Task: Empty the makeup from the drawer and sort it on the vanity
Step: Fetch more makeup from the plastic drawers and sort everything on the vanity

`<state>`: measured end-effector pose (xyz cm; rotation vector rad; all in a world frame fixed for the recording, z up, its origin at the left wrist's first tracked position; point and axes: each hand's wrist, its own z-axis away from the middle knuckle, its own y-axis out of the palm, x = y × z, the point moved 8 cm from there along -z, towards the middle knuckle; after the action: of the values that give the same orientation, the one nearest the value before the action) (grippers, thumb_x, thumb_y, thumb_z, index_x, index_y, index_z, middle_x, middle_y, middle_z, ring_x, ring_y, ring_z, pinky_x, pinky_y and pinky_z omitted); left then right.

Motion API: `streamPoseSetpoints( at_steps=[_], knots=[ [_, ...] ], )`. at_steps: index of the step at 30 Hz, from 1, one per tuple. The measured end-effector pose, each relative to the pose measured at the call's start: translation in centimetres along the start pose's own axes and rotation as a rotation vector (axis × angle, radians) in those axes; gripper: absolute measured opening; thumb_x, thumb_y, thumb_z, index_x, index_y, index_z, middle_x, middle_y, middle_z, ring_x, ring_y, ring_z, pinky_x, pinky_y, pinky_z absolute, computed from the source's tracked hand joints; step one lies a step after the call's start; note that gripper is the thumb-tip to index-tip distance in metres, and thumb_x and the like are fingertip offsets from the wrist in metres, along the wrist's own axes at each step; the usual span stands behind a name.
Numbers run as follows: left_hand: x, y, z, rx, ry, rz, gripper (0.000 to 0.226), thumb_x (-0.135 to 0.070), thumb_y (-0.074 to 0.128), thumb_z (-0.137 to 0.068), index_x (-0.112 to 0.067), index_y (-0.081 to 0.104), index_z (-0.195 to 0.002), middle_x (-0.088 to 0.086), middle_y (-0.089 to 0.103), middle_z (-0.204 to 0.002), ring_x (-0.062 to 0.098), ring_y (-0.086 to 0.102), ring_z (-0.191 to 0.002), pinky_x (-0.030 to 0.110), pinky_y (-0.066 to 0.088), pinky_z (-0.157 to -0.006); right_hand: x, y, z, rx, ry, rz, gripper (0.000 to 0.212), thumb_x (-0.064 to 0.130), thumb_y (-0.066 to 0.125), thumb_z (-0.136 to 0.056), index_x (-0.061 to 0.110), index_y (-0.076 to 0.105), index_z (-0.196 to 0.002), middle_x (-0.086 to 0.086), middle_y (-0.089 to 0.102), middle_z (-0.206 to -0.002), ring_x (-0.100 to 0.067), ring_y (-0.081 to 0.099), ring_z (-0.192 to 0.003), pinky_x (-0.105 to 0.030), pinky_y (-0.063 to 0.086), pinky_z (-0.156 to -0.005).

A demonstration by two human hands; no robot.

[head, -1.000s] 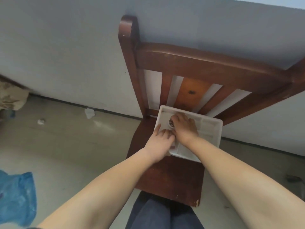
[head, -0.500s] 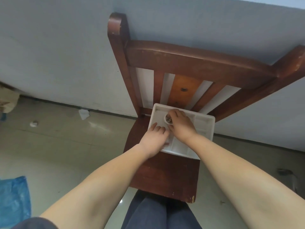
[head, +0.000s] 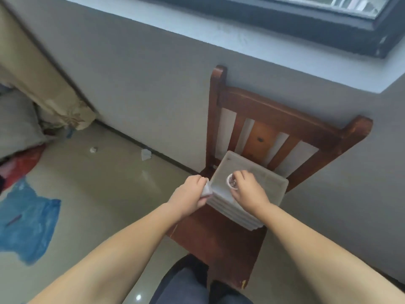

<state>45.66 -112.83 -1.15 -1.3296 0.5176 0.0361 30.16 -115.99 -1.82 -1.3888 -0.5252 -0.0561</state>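
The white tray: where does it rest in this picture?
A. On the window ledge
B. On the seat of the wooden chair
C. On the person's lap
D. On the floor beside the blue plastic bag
B: the white tray lies on the seat of the wooden chair, just in front of the chair's back slats, with the left hand at its near corner and the right hand over it.
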Motion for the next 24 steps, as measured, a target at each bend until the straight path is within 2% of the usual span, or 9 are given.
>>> streamPoseSetpoints(
  at_steps=[7,12,14,16,19,24],
  knots=[
    [3.0,0.2,15.8,-0.168,-0.393,0.087,0.040,-0.036,0.059,-0.087,-0.011,0.046,-0.116,0.001,0.047,-0.122,0.018,0.041,-0.117,0.029,0.042,-0.086,10.5,3.3,6.6,0.114,-0.315,-0.008,0.025,0.027,0.058,-0.089,0.015,0.050,-0.109,-0.002,0.049,-0.120,-0.024,0.046,-0.109,-0.034,0.044,-0.078],
    [5.1,0.6,29.2,-0.282,-0.686,0.146,0.036,-0.032,0.057,-0.087,-0.011,0.046,-0.114,-0.001,0.047,-0.124,0.017,0.041,-0.119,0.025,0.040,-0.083,20.6,7.7,11.8,0.276,-0.548,0.023,0.024,0.027,0.051,-0.090,0.015,0.046,-0.110,0.001,0.046,-0.123,-0.022,0.042,-0.109,-0.033,0.045,-0.072],
    [5.7,0.7,35.5,-0.333,-0.820,0.139,0.036,-0.034,0.056,-0.087,-0.012,0.045,-0.114,-0.001,0.047,-0.125,0.017,0.042,-0.118,0.031,0.045,-0.084,25.6,9.8,14.7,0.354,-0.674,0.041,0.024,0.024,0.049,-0.090,0.014,0.046,-0.112,0.002,0.045,-0.124,-0.021,0.040,-0.111,-0.032,0.043,-0.072],
    [5.9,0.9,42.1,-0.392,-0.946,0.142,0.037,-0.034,0.056,-0.087,-0.011,0.046,-0.114,0.000,0.048,-0.124,0.019,0.044,-0.115,0.033,0.045,-0.085,30.8,11.7,18.2,0.417,-0.806,0.048,0.026,0.021,0.049,-0.090,0.014,0.046,-0.114,0.000,0.044,-0.124,-0.022,0.040,-0.113,-0.032,0.044,-0.075],
    [5.5,1.8,52.4,-0.490,-1.120,0.148,0.038,-0.034,0.058,-0.087,-0.010,0.047,-0.113,0.002,0.050,-0.122,0.020,0.044,-0.117,0.031,0.042,-0.087,38.2,14.5,24.6,0.480,-0.995,0.046,0.025,0.023,0.049,-0.092,0.016,0.047,-0.116,0.000,0.045,-0.124,-0.023,0.040,-0.114,-0.034,0.046,-0.081],
    [2.6,6.4,69.9,-0.574,-1.372,0.194,0.039,-0.034,0.058,-0.086,-0.010,0.046,-0.114,0.001,0.050,-0.121,0.018,0.042,-0.119,0.035,0.045,-0.088,48.3,19.7,38.2,0.602,-1.230,0.056,0.027,0.022,0.052,-0.091,0.011,0.046,-0.115,-0.004,0.045,-0.126,-0.024,0.040,-0.116,-0.035,0.045,-0.087]
  ],
)
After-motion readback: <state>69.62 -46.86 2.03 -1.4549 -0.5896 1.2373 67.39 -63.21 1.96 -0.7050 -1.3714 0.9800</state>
